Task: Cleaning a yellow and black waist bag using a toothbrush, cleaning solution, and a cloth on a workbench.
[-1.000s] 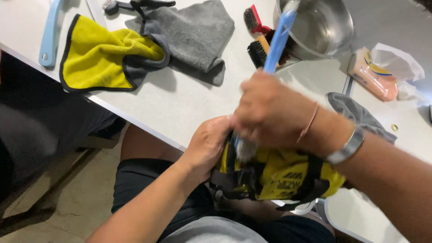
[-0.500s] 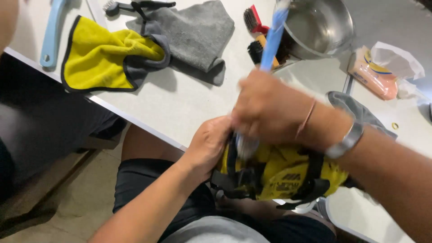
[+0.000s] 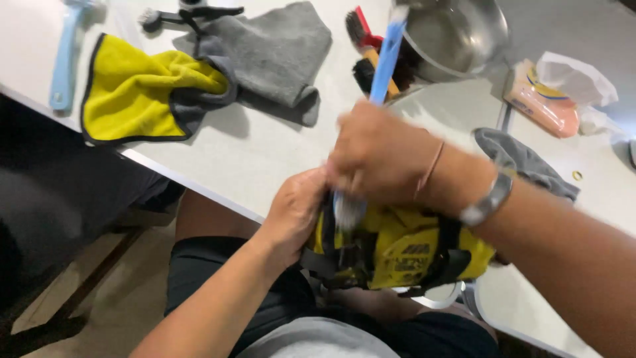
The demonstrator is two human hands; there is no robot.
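My left hand (image 3: 295,212) grips the near end of a yellow and black shoe-like item (image 3: 404,248) held over my lap at the table's edge. My right hand (image 3: 381,156) is closed around a light blue long-handled brush (image 3: 386,59), whose bristle head (image 3: 348,211) presses against the yellow item. The handle sticks up and away from me toward the steel bowl. A bracelet and a metal watch (image 3: 487,199) sit on my right wrist.
On the white table (image 3: 265,152) lie a yellow cloth (image 3: 142,96), a grey cloth (image 3: 278,46), another grey cloth (image 3: 523,159), a steel bowl (image 3: 457,36), red and black brushes (image 3: 364,40), a light blue tool (image 3: 66,56), and a wrapped orange pack (image 3: 540,99).
My right hand and the brush have shifted a little against the yellow item, the handle tilting slightly. My left hand keeps its grip in the same place.
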